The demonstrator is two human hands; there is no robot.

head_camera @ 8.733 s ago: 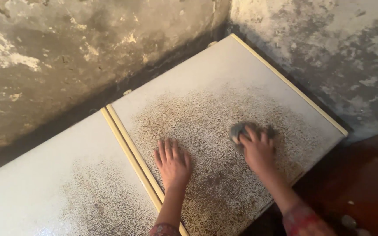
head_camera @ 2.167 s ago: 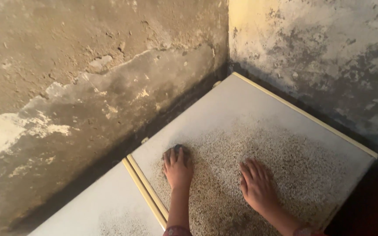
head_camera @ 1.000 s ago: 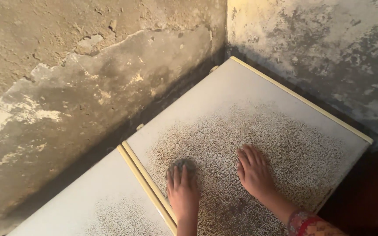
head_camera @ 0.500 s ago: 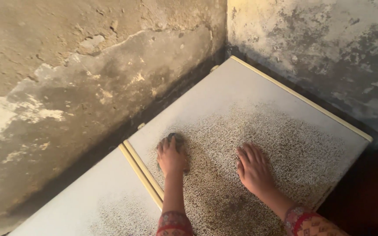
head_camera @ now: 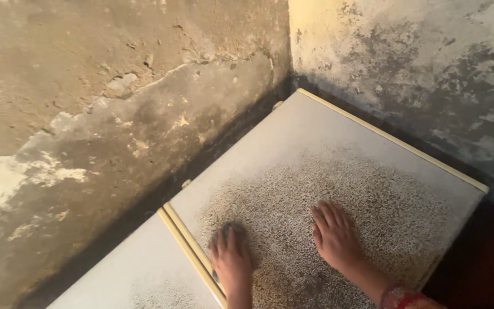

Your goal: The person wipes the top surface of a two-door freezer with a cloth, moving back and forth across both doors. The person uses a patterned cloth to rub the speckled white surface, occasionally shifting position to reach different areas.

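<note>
From the head camera, two white lids are lying side by side in the corner of a room, filling the lower middle and right of the frame. The right lid point(head_camera: 338, 171) is carrying a wide patch of dark speckled grime, and a cream edge strip point(head_camera: 192, 257) is running along the seam with the left lid point(head_camera: 138, 263). The left hand point(head_camera: 232, 266), at the bottom centre, is pressing down flat with fingers together on a grey scrubbing pad point(head_camera: 230, 230), which is peeking out past the fingertips just beside the seam. The right hand point(head_camera: 334, 237), lower right of centre, is lying open and flat on the grime, holding nothing. Stained, peeling walls point(head_camera: 115, 114) are meeting in the upper part of the frame.
</note>
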